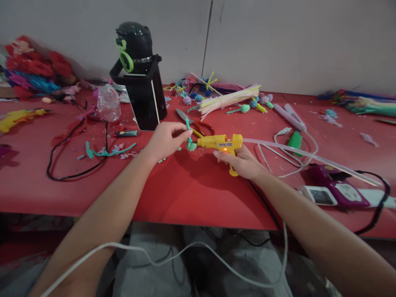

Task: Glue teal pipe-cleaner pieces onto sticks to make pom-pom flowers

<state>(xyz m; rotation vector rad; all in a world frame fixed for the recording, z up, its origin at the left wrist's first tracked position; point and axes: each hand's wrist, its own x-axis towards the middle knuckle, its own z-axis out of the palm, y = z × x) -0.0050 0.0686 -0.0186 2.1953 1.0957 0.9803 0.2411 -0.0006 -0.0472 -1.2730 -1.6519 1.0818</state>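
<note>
Pinched in the fingers of my left hand (167, 140) is a teal pipe-cleaner piece (191, 144), its stem pointing up and a fluffy tuft at the bottom. My right hand (243, 161) is wrapped round the grip of a yellow hot glue gun (218, 142) with a lit orange light. The gun's nozzle points left and comes up to the teal tuft; whether they touch I cannot tell. A long clear glue stick (297, 152) sticks out of its back. Behind my hands lie pliers (198, 123) with red handles.
A black tumbler (134, 45) stands in a black holder (145, 103) at the back. Pipe-cleaner bundles (230, 100), a crumpled plastic cup (108, 103) and a pink hair-straightener-like tool (291, 116) lie around. A purple power strip (337, 185) sits at right. Cords cross the red table (173, 198) and my lap.
</note>
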